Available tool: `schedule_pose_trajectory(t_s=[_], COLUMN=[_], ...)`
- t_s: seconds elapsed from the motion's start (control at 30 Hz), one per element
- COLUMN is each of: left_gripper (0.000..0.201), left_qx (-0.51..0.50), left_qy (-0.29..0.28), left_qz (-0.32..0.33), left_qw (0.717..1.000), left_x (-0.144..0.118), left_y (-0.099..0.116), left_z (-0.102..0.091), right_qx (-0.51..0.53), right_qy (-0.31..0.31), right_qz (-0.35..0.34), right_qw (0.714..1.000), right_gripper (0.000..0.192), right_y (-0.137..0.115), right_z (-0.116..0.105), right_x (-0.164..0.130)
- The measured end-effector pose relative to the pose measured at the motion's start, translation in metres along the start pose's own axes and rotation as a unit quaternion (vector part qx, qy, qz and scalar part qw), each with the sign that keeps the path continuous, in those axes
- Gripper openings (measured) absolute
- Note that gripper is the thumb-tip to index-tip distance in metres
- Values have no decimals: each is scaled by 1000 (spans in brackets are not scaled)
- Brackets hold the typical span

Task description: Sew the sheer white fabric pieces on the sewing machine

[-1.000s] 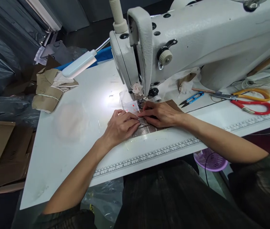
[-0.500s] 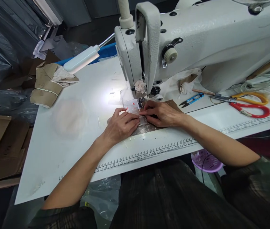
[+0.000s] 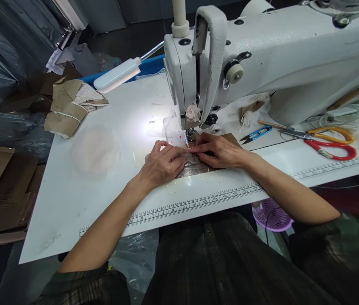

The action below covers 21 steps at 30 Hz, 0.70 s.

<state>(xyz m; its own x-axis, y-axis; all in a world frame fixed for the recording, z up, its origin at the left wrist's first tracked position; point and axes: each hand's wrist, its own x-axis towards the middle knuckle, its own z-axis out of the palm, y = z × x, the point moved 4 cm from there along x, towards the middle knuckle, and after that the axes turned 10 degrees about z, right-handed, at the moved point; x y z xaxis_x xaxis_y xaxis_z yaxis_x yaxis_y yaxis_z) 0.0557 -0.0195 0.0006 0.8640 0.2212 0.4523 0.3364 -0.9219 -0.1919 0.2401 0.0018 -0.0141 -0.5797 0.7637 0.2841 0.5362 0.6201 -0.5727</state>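
Note:
A small piece of sheer, whitish material [image 3: 193,159] lies over a brown, shiny sheet [image 3: 195,170] just in front of the presser foot [image 3: 192,135] of a white sewing machine [image 3: 287,46]. My left hand [image 3: 163,165] rests on the left side of the pieces, its fingers spread and slightly bent over the material. From the right, my right hand [image 3: 219,151] pinches the sheer material between thumb and forefinger close to the foot. Both sets of fingertips nearly meet. Red marks show on a clear part [image 3: 177,137] left of the foot. The needle tip is hidden.
Blue thread snips [image 3: 257,134] and scissors with red and orange handles [image 3: 332,148] lie right of my right hand. A tied brown cloth bundle [image 3: 67,112] sits at the far left. A lamp [image 3: 119,75] lights the table; a printed ruler [image 3: 195,205] runs along its front edge.
The view has shifted slightly, so the machine appears further right. More red marks show left of the foot. Both hands stay at the material with little change in pose.

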Motion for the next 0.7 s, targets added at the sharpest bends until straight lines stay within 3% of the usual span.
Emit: schedule_pose_trajectory(t_s=[0.37,0.6,0.7], left_gripper=[13,14,11], left_qx=[-22,-43,-69], left_qy=[1,-28,-9], left_qz=[-9,-25,-51], left_qw=[1000,998,996], left_x=[-1,2,2], left_y=[-1,0,-5], left_z=[3,-1,-4], right_qx=[-3,-83,-91], right_qy=[-33,-63,-57], right_qz=[-7,-27,-30], right_qw=[999,994,994], right_gripper=[32,31,32], right_y=[-6,-19,-20], right_z=[-4,-1,-1], right_x=[-4,-6,-6])
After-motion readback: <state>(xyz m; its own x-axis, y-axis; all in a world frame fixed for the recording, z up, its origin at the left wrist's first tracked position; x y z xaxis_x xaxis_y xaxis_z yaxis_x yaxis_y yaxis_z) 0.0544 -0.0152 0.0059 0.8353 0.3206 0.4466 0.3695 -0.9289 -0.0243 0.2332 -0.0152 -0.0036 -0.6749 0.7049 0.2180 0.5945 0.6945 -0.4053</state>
